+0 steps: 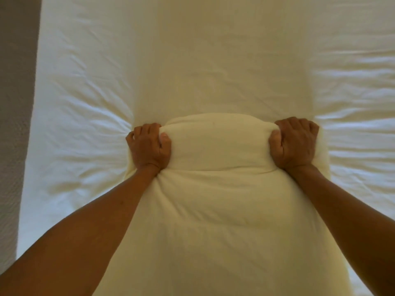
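A thick cream duvet [215, 189] lies lengthwise down the bed's middle, its near part bunched into a puffy fold.

Pair of bare hands and forearms. Entry one, left hand [149, 144], centre left of the frame: bare, creased knuckles, one thumbnail showing. Entry two, right hand [294, 142], centre right: bare, creased knuckles. Entries three and four, left forearm [89, 227], lower left, and right forearm [346, 210], lower right: unsleeved from wrist to frame edge.
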Action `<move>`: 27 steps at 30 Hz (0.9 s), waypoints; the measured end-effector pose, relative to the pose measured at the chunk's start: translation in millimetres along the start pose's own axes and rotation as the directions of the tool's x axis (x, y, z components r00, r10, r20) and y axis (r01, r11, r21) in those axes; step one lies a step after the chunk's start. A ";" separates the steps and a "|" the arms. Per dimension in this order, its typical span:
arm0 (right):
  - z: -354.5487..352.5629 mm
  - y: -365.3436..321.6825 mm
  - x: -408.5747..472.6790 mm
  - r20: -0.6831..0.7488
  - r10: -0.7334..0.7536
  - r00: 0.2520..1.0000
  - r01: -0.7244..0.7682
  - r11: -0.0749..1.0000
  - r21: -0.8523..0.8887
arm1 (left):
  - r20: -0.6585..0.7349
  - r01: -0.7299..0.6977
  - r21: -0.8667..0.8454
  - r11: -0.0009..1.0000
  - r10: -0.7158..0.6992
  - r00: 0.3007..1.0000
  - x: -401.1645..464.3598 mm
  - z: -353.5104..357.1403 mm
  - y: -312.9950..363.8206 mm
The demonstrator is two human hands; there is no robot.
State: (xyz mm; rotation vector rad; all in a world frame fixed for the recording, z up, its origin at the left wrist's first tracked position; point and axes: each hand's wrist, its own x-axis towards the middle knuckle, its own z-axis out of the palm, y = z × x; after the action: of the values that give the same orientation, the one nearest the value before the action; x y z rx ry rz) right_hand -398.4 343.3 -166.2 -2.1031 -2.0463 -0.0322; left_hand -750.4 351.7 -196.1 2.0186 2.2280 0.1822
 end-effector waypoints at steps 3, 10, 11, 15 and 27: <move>-8.3 -8.0 0.3 0.095 0.074 0.993 -0.071 0.997 -0.035 | 0.030 -0.032 0.048 0.998 0.030 0.999 1.8 -7.1 1.0; -65.6 -55.8 25.6 0.346 0.107 0.932 -0.085 0.993 -0.080 | 0.214 -0.179 -0.006 0.984 0.176 0.961 -7.8 -73.2 44.8; -70.4 -65.0 22.5 0.345 0.029 0.938 -0.005 0.998 -0.070 | 0.213 -0.229 -0.012 0.973 0.226 0.950 -13.2 -79.6 55.1; -78.6 -62.8 -1.0 0.276 -0.163 0.947 0.194 0.977 -0.087 | 0.236 -0.313 0.090 0.946 0.285 0.929 -17.9 -82.7 47.0; -9.2 -22.1 10.1 0.152 -0.107 0.983 0.104 0.994 0.029 | 0.214 -0.176 -0.117 0.977 0.198 0.957 14.8 -36.7 22.2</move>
State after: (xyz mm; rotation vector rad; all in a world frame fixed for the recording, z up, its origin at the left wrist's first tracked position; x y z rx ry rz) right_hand -418.7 352.1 -152.7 -2.0409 -2.2333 0.1379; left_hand -736.6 368.6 -156.2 2.0813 1.8591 0.0740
